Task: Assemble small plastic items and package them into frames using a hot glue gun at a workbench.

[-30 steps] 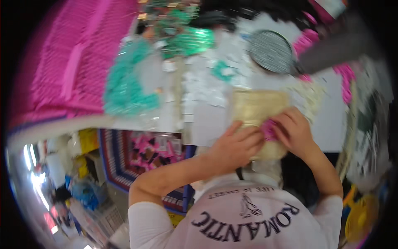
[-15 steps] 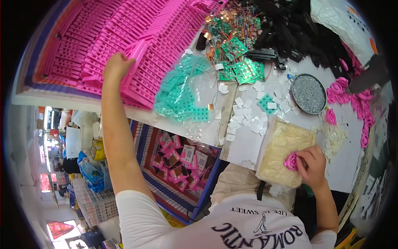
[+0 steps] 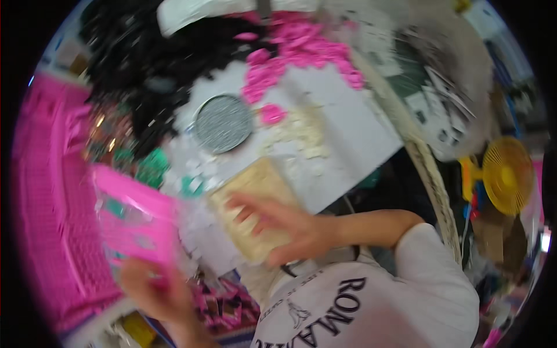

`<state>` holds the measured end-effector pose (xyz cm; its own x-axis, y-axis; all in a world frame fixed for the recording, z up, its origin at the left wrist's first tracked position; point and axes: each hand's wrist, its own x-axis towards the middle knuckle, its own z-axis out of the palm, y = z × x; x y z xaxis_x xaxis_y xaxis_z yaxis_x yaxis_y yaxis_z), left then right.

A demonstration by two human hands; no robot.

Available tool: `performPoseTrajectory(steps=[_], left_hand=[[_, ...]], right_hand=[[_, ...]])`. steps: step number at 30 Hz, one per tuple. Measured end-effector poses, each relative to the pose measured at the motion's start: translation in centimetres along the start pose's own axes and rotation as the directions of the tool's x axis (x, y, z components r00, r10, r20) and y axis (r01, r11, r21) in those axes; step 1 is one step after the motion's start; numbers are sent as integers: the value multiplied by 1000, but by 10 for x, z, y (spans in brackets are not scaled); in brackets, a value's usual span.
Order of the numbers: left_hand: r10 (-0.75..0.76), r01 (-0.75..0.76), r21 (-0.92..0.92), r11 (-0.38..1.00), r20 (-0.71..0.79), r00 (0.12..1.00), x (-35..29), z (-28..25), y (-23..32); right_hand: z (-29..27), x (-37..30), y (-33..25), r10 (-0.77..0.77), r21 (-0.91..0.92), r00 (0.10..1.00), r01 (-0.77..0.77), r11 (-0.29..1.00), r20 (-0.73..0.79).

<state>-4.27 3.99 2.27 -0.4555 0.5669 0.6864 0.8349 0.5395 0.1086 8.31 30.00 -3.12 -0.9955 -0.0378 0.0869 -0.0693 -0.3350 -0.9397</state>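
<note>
My left hand (image 3: 154, 296), blurred by motion, grips a flat pink plastic part (image 3: 136, 200) with openings in it by its near end. The part is held up over the left of the work table. My right hand (image 3: 293, 229) hovers over or rests on a beige plastic-wrapped block (image 3: 264, 177); I cannot tell which. Its fingers are spread, and nothing shows in them. Beyond the block stands a round dish (image 3: 223, 123) full of small grey metal pieces. A pink round piece (image 3: 271, 114) lies beside the dish.
Pink parts (image 3: 43, 209) stand in rows at the far left. Black parts (image 3: 139, 64) and green circuit boards (image 3: 152, 167) are heaped at the back left; pink pieces (image 3: 301, 49) lie at the back. A bin of pink items (image 3: 226, 301) sits below the table edge.
My view has swung to the right. My left hand has lifted a pink part off the rows and brought it nearer. My right hand has opened; the pink ring-shaped piece it held no longer shows.
</note>
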Motion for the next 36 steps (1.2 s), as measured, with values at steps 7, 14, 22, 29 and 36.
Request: performPoseTrajectory(steps=[7, 14, 22, 29, 36], left_hand=[[-383, 499, -546, 673, 320, 867, -23, 67, 109], [-452, 716, -669, -201, 712, 538, -39, 80, 111], [-450, 752, -653, -91, 701, 554, -38, 71, 101], [-371, 782, -584, -220, 791, 487, -23, 72, 112], [-316, 775, -569, -274, 815, 487, -28, 81, 110]], right_hand=[[-45, -32, -16, 209, 224, 978, -200, 954, -16], [-192, -39, -99, 106, -734, 873, -460, 500, -475], [-417, -151, -136, -239, -182, 396, -773, -607, -887], [-413, -152, -203, -590, -262, 396, -916, -303, -704], [-406, -126, -189, -818, -851, 272, -304, 427, -507]])
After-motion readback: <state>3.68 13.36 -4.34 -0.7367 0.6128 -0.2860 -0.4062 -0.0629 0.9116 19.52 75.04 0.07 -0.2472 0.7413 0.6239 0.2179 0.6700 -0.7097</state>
